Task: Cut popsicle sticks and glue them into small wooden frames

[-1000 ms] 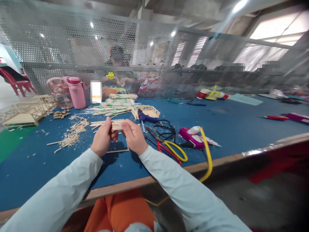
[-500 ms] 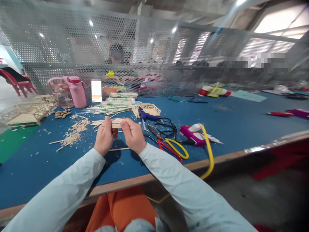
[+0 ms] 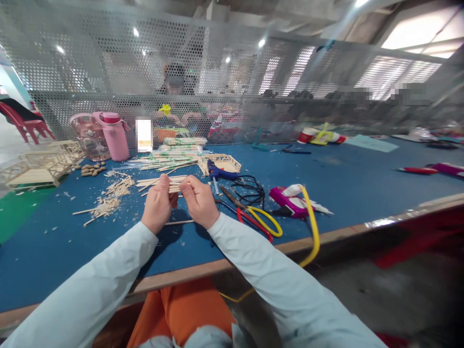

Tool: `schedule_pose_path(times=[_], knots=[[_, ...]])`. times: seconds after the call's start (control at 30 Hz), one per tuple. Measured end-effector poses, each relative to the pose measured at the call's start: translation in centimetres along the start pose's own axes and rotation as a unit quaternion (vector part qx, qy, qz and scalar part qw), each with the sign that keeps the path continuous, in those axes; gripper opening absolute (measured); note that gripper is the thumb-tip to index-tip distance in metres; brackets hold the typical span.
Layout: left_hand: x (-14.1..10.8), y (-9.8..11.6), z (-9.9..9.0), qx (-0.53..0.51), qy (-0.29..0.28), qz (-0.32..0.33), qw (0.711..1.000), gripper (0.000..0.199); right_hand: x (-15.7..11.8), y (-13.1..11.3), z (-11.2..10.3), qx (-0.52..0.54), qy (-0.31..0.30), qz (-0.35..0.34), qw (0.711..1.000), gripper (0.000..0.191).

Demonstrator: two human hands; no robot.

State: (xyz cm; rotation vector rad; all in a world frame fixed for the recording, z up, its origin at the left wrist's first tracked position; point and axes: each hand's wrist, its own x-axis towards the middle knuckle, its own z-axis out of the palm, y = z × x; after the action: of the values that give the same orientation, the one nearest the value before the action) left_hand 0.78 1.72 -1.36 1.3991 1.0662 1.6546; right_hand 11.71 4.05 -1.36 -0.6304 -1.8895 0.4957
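Note:
Between my two hands is a small bundle of pale wooden sticks (image 3: 174,187), held level above the blue table. My left hand (image 3: 158,203) closes on its left end, thumb on top. My right hand (image 3: 199,199) pinches the right end. Just beyond lie loose sticks (image 3: 147,182), and one more stick (image 3: 179,222) lies on the table behind my wrists. A blue hot glue gun (image 3: 223,172), scissors with yellow handles (image 3: 266,222) and a red-handled tool (image 3: 255,227) are to the right of my right hand.
Left are broken stick bits (image 3: 112,195), peanuts (image 3: 93,169), a pink bottle (image 3: 118,137) and stick-built models (image 3: 36,166). Wrapped stick bundles (image 3: 174,152) and a stick frame (image 3: 230,164) lie ahead. A purple tool (image 3: 290,201) sits right. Perforated metal mesh (image 3: 217,72) stands behind; a person is beyond it.
Both hands stay almost in place on the bundle, with only slight finger movement. The whole view has shifted a little.

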Motion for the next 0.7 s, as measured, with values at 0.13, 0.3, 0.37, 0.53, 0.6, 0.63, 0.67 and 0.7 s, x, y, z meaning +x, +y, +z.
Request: schedule_pose_path(times=[0.13, 0.3, 0.37, 0.53, 0.6, 0.63, 0.67, 0.7], knots=[[0.0, -0.1, 0.0, -0.012, 0.012, 0.005, 1.0, 0.053, -0.1, -0.2, -0.1, 0.01, -0.005, 0.003, 1.0, 0.03], [0.0, -0.1, -0.1, -0.006, 0.035, -0.006, 0.999, 0.055, 0.0, 0.0, 0.0, 0.051, 0.009, 0.035, 0.998, 0.032], [0.0, -0.1, 0.0, -0.036, 0.052, -0.013, 0.998, 0.058, 0.1, 0.2, 0.2, 0.076, 0.051, 0.061, 0.994, 0.033], [-0.6, 0.0, 0.9, -0.027, 0.003, 0.049, 0.998, 0.039, 0.2, 0.3, 0.9, 0.114, 0.099, 0.064, 0.987, 0.032], [-0.9, 0.0, 1.3, -0.032, 0.011, 0.051, 0.998, 0.032, 0.2, 0.3, 1.3, 0.115, 0.089, 0.052, 0.988, 0.031], [-0.9, 0.0, 1.4, -0.05, 0.018, 0.04, 0.998, 0.031, 0.1, 0.3, 1.4, 0.116, 0.084, 0.051, 0.988, 0.031], [-0.9, -0.1, 1.5, -0.079, 0.024, 0.024, 0.996, 0.03, 0.1, 0.3, 1.6, 0.118, 0.079, 0.054, 0.988, 0.031], [-0.8, -0.2, 1.4, -0.114, 0.028, 0.003, 0.993, 0.029, 0.1, 0.4, 1.6, 0.121, 0.072, 0.06, 0.988, 0.032]])
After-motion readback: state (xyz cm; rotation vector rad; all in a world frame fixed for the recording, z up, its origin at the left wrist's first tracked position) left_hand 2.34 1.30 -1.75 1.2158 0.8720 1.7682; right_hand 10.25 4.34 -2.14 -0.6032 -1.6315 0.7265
